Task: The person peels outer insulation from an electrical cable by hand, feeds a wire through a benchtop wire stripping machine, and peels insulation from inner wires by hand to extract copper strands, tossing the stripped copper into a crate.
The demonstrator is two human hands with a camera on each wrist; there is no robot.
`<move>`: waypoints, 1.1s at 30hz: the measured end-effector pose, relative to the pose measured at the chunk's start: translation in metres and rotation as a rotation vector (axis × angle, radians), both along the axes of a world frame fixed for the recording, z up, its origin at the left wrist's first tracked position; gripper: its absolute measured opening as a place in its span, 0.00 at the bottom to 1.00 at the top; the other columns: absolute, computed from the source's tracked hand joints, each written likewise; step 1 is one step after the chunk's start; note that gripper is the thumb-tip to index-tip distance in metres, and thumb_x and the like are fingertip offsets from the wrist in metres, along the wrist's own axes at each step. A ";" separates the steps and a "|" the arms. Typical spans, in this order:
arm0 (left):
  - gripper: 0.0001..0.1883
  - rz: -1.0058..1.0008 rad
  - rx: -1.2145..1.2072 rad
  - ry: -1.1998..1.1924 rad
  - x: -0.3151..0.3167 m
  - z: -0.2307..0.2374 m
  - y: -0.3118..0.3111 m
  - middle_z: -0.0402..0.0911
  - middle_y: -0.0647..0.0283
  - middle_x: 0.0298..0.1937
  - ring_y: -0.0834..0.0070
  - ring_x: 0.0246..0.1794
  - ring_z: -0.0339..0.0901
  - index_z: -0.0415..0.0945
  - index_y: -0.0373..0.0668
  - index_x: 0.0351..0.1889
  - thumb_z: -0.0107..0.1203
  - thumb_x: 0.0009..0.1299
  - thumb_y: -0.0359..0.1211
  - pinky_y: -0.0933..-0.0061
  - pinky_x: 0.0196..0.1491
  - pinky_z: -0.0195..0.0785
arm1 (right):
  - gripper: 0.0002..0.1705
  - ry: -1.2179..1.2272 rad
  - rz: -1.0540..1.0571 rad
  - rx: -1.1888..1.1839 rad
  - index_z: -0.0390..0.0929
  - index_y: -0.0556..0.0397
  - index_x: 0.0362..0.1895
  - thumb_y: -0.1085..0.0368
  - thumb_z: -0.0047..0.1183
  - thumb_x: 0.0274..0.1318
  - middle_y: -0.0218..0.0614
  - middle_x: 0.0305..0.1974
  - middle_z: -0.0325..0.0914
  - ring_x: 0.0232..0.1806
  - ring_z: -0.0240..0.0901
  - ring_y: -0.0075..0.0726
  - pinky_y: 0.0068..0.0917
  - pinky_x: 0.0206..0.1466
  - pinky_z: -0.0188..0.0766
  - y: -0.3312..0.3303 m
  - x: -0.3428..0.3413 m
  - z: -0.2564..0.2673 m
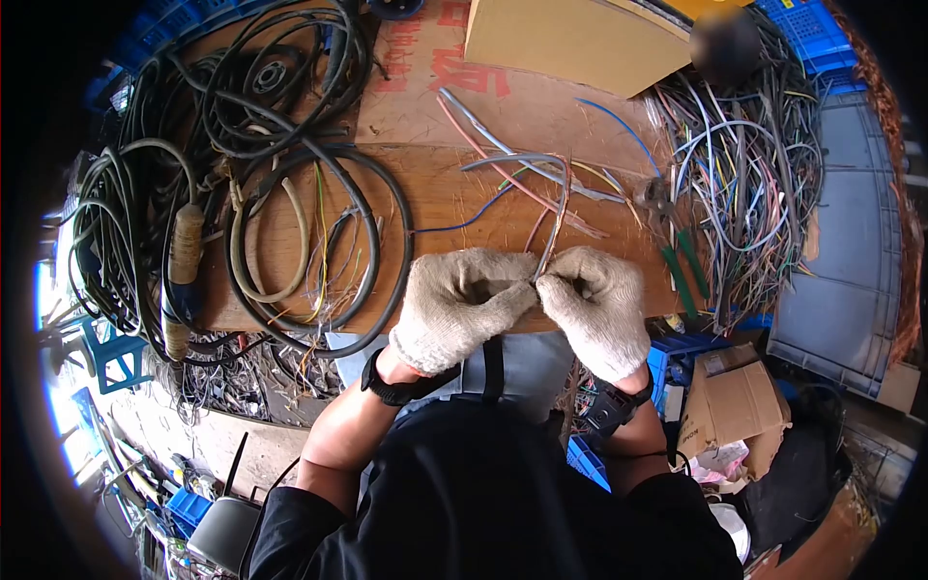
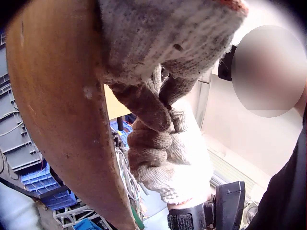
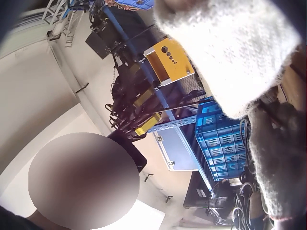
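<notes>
Both hands wear off-white knitted gloves and meet at the near edge of the wooden table. In the head view the left hand (image 1: 464,307) and the right hand (image 1: 599,307) pinch the lower end of a grey cable (image 1: 558,217) between thumbs and curled fingers. The cable rises from their fingertips, with a reddish wire beside it. In the left wrist view the left hand (image 2: 163,43) touches the right hand (image 2: 165,148) at the fingertips; the cable is hidden there. The right wrist view shows the right hand (image 3: 230,52) close up, its fingertips out of sight.
Loose wires (image 1: 493,145) lie beyond the hands on the table (image 1: 445,208). Green-handled pliers (image 1: 684,266) rest at the right, beside a heap of stripped wires (image 1: 754,193). Coiled black cables (image 1: 372,203) cover the left side. A cardboard box (image 1: 730,411) stands below right.
</notes>
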State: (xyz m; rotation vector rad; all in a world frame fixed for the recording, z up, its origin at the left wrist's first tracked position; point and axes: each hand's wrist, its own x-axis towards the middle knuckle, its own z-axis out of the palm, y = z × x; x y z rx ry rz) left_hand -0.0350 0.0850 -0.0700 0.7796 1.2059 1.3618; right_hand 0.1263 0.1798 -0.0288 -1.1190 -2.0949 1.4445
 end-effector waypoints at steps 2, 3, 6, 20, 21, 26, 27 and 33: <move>0.12 -0.020 -0.018 -0.098 -0.002 -0.005 0.000 0.87 0.64 0.40 0.85 0.39 0.79 0.84 0.32 0.48 0.64 0.70 0.28 0.79 0.44 0.75 | 0.04 0.008 -0.009 -0.036 0.84 0.59 0.34 0.70 0.62 0.58 0.31 0.27 0.83 0.29 0.76 0.19 0.21 0.33 0.72 0.000 0.000 -0.004; 0.12 -0.019 -0.017 -0.098 -0.003 -0.004 0.000 0.87 0.64 0.40 0.85 0.39 0.79 0.84 0.32 0.48 0.64 0.70 0.28 0.79 0.44 0.75 | 0.04 0.009 -0.008 -0.036 0.84 0.59 0.34 0.70 0.62 0.58 0.31 0.27 0.83 0.29 0.76 0.19 0.21 0.33 0.72 0.000 0.000 -0.006; 0.12 -0.027 -0.027 -0.094 -0.005 0.001 0.002 0.87 0.64 0.39 0.85 0.38 0.79 0.84 0.31 0.48 0.64 0.71 0.29 0.79 0.43 0.75 | 0.05 0.065 -0.030 -0.117 0.84 0.60 0.34 0.70 0.62 0.59 0.31 0.28 0.83 0.29 0.75 0.18 0.21 0.33 0.72 -0.001 0.000 -0.011; 0.10 0.014 0.027 -0.015 0.000 -0.004 0.003 0.88 0.60 0.41 0.82 0.39 0.81 0.85 0.30 0.45 0.64 0.70 0.27 0.77 0.43 0.76 | 0.05 -0.009 -0.027 -0.134 0.85 0.59 0.34 0.69 0.64 0.58 0.30 0.28 0.83 0.29 0.73 0.16 0.20 0.32 0.70 0.004 0.003 -0.004; 0.10 0.014 0.028 -0.014 -0.001 -0.004 0.003 0.88 0.60 0.41 0.82 0.39 0.81 0.85 0.30 0.45 0.64 0.70 0.27 0.77 0.43 0.76 | 0.05 -0.008 -0.027 -0.134 0.85 0.59 0.34 0.69 0.64 0.58 0.30 0.28 0.83 0.29 0.73 0.16 0.20 0.32 0.70 0.004 0.003 -0.006; 0.13 -0.029 0.001 -0.023 -0.002 -0.001 0.002 0.88 0.63 0.41 0.83 0.39 0.80 0.83 0.31 0.50 0.63 0.71 0.28 0.78 0.45 0.76 | 0.03 0.077 -0.031 -0.070 0.83 0.58 0.30 0.72 0.62 0.56 0.25 0.25 0.77 0.26 0.68 0.15 0.18 0.28 0.62 0.001 0.001 -0.009; 0.13 -0.029 0.001 -0.023 -0.003 0.001 0.002 0.88 0.63 0.41 0.83 0.39 0.80 0.83 0.31 0.50 0.63 0.71 0.28 0.78 0.45 0.76 | 0.03 0.077 -0.032 -0.070 0.83 0.58 0.30 0.72 0.62 0.56 0.25 0.25 0.77 0.26 0.68 0.15 0.18 0.28 0.62 0.001 0.002 -0.010; 0.14 -0.116 -0.083 -0.183 -0.010 -0.004 0.003 0.87 0.62 0.38 0.83 0.37 0.80 0.83 0.29 0.50 0.64 0.69 0.27 0.78 0.42 0.77 | 0.04 0.213 -0.078 -0.236 0.85 0.59 0.32 0.71 0.62 0.57 0.29 0.28 0.82 0.29 0.73 0.17 0.20 0.33 0.70 -0.002 0.003 -0.026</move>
